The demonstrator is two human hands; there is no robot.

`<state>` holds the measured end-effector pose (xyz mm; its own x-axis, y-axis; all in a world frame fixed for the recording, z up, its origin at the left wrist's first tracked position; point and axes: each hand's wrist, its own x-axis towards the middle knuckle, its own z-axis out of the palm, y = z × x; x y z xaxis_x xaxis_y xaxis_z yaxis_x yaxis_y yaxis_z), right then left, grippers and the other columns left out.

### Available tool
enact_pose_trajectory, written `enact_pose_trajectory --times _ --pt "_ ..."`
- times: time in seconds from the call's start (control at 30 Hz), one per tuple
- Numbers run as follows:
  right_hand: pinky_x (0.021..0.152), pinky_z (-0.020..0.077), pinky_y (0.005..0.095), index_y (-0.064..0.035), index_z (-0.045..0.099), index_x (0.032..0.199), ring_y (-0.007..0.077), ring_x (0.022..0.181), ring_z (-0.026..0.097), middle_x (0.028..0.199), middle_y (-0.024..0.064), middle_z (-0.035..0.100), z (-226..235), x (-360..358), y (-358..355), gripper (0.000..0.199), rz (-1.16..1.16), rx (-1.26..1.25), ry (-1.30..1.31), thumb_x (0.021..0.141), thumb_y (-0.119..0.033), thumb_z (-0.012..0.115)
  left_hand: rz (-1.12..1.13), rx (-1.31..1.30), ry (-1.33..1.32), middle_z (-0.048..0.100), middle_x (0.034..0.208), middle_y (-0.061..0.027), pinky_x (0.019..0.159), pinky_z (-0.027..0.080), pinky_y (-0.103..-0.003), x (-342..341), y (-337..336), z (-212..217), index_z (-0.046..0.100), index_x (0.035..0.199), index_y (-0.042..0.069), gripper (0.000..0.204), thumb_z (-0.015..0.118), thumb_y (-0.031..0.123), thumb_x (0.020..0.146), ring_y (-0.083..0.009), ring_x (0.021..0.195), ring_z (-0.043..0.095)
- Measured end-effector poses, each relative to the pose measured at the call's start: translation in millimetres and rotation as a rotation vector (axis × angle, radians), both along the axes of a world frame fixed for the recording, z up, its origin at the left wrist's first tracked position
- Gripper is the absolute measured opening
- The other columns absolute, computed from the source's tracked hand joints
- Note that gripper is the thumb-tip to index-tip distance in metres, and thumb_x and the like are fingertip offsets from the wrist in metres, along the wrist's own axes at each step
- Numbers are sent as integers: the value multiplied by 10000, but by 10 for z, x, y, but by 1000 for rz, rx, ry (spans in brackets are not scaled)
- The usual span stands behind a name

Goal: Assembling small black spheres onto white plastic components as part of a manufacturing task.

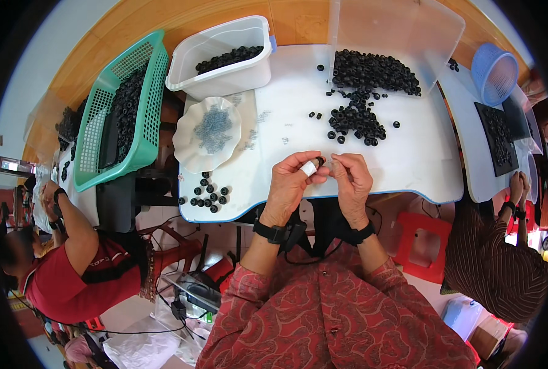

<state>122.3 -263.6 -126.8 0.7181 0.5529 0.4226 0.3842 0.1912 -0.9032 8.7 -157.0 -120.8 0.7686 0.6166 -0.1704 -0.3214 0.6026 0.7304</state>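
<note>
Black and small, the round part (pixel 320 160) is pinched in the fingertips of the left hand (pixel 288 184), which has a white wrap (pixel 309 168) around one digit. Right beside it, the right hand (pixel 352 179) has its thumb and forefinger drawn together; from where I stand, I can't tell whether something tiny is between them. Both hands are over the near edge of a white table (pixel 403 169), its rim trimmed in blue.

Just beyond them lies a loose pile of black parts (pixel 355 123), trailing back to a clear bin (pixel 403 31) with plenty more inside. Over to the left, a scalloped cream plate (pixel 189 147) holds little bluish-grey pieces (pixel 215 126), and a small cluster of black parts (pixel 209 200) sits at the table's near corner. Behind the plate stands a white tub (pixel 224 79), partly filled with black parts; left of that, a green basket (pixel 89 154) holds many more. Someone in a red shirt (pixel 89 286) sits at the left.
</note>
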Motion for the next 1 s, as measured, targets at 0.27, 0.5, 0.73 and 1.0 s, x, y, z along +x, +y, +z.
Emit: enact_pose_trajectory --times 0.27,0.5,0.73,1.0 --pt "682 545 254 0 723 1057 137 811 648 986 87 638 -1 -20 11 124 11 29 36 938 -28 707 22 44 50 718 1049 -144 818 627 -330 29 -43 3 667 1193 -54 230 615 -31 970 -243 939 732" --pt "710 537 254 -11 729 1065 139 823 647 985 85 637 -5 -17 -1 130 18 1 17 938 -28 709 36 66 60 720 1046 -147 811 632 -327 54 -63 -49 674 1177 -57 227 618 -54 957 -237 921 731" --pt "712 534 253 -12 738 1077 136 814 649 984 80 635 94 -36 -8 143 32 -41 -25 938 -25 704 48 96 41 717 1061 -132 814 629 -313 65 -78 -70 688 1162 -45 223 630 -64 947 -201 940 706" --pt "694 538 259 5 733 1137 153 825 662 1008 94 630 197 -68 -37 205 74 -108 -124 944 -14 668 94 90 49 725 1076 -111 806 614 -276 71 -105 -43 707 1144 -32 217 650 -57 936 -157 916 698"
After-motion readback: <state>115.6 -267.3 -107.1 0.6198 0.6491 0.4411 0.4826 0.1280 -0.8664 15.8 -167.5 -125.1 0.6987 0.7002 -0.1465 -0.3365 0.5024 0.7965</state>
